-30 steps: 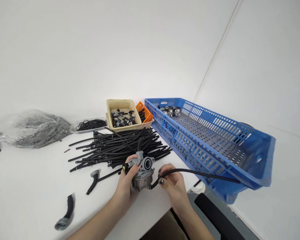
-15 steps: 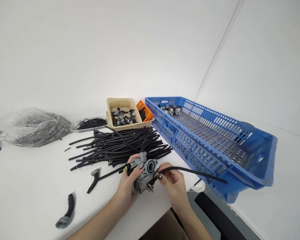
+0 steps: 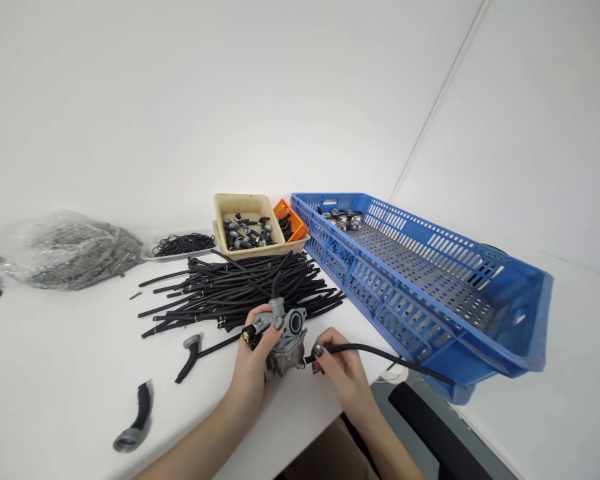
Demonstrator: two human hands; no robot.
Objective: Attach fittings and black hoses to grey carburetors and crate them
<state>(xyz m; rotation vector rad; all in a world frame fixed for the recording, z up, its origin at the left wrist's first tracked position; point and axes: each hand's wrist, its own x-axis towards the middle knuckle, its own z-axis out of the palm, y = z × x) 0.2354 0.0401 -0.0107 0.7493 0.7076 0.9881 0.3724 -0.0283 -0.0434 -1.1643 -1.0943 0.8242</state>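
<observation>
My left hand [image 3: 253,363] grips a grey metal carburetor [image 3: 286,341] just above the white table's front edge. A short black hose rises from the top of the carburetor. My right hand [image 3: 341,367] pinches the near end of a long black rubber hose [image 3: 380,353] against the carburetor's lower right side. That hose trails off to the right, past the table edge and below the blue crate [image 3: 480,320].
A pile of black hoses [image 3: 240,290] lies behind the carburetor. Two curved black elbows [image 3: 189,357] [image 3: 133,423] rest on the table [image 3: 55,373] at left. Farther back are a beige tray [image 3: 247,227] of small parts, an orange bin [image 3: 290,222], black rings [image 3: 183,245] and a plastic bag [image 3: 73,250].
The carburetor has tilted and shifted slightly left and down. My right hand brought the hose end in against its lower side, and the hose's free end dropped lower.
</observation>
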